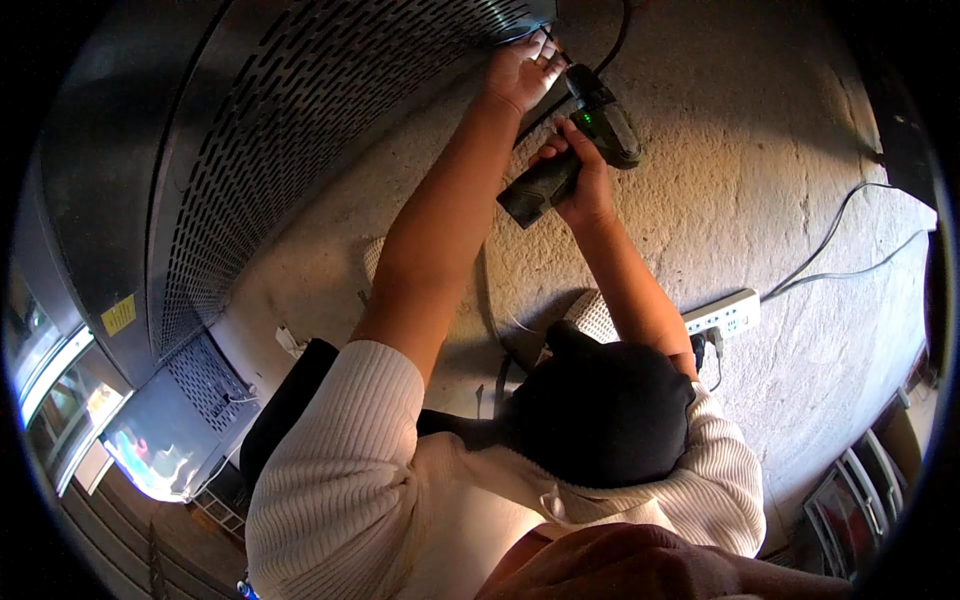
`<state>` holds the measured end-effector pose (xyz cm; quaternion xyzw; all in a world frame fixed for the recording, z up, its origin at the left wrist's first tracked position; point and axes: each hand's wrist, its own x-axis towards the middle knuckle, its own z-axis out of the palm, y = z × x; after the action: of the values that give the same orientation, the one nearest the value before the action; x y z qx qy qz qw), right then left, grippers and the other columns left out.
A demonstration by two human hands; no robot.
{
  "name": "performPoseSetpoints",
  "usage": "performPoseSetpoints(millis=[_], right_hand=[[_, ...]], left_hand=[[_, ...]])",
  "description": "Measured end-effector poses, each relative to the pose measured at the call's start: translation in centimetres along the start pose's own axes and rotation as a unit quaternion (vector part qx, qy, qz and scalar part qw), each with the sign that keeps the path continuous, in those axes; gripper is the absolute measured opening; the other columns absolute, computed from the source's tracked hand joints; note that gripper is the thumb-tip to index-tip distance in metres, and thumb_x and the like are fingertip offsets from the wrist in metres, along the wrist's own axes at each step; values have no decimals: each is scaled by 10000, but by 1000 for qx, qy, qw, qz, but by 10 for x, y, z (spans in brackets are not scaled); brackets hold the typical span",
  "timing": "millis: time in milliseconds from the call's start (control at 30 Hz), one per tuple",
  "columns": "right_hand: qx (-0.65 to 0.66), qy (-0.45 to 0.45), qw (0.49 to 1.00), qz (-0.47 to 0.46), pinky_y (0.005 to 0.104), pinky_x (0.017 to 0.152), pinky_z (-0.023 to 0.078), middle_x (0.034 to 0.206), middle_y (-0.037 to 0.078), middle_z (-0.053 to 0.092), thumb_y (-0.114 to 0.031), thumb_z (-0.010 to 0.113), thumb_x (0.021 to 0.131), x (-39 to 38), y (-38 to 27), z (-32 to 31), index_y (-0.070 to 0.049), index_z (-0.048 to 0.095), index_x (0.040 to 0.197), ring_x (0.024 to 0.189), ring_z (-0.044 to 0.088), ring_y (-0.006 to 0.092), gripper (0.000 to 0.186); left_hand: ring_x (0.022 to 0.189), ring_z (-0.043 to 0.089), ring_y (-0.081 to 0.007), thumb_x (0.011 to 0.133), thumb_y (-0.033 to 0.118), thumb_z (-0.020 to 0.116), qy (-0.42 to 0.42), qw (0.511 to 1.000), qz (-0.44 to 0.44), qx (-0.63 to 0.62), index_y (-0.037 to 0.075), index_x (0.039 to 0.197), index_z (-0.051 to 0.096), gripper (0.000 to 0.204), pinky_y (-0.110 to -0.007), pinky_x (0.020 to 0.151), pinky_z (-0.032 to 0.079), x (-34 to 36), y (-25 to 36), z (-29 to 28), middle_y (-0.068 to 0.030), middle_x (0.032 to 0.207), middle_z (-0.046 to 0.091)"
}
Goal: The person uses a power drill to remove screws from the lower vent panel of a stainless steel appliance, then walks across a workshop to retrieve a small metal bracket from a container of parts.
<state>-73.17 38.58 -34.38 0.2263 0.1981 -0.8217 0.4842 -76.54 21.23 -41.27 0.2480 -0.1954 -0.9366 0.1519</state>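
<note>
Head view: the right hand (580, 170) is wrapped around the grip of a power drill (612, 135), a dark, matte, blocky-handled tool with small green lights on its rounded body. The drill is near the top of the view, its tapered black chuck (590, 90) and slim bit (557, 45) angled toward the edge of a dark metal panel (260, 130) pierced with rows of narrow slots. Beside the bit, the left hand (525, 72) is turned partly palm-up, its fingers loosely curled; I cannot tell whether they pinch anything. Below spreads a rough, pitted floor (730, 220), bearing a white, oblong power strip (725, 315). The sleeves (330, 440) are cream, ribbed knit.
</note>
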Motion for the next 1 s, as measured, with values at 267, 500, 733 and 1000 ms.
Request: performPoseSetpoints(millis=[267,500,733,1000], right_hand=[[215,-85,965,126,320,758,472,719,-50,531,-278,617,907,0,-4,-5,-102,572,1041,690,551,108,226],[123,-64,988,64,332,757,473,723,-42,531,-360,634,891,-1,-2,-4,-105,564,1035,691,554,120,301],[49,-11,998,33,348,711,486,727,-3,538,-325,644,880,5,7,-7,-95,556,1008,676,548,152,278],[103,-24,994,-10,364,697,493,745,48,554,-449,547,880,2,9,-6,-75,526,965,684,561,191,384]], left_hand=[[1054,527,-161,876,10,563,24,996,-63,63,110,1091,587,239,-448,971,335,-2,23,13,12,1090,619],[1303,375,-234,892,9,523,23,996,-62,60,68,1255,485,370,-502,1102,232,-8,24,20,-43,1318,484],[1373,265,-215,999,279,419,-105,983,-143,-36,57,1306,422,380,-485,1136,208,8,42,-9,-107,1420,401],[1236,476,-259,969,343,470,49,826,-166,536,41,1353,380,497,-385,1005,413,-101,53,50,-169,1354,474]])
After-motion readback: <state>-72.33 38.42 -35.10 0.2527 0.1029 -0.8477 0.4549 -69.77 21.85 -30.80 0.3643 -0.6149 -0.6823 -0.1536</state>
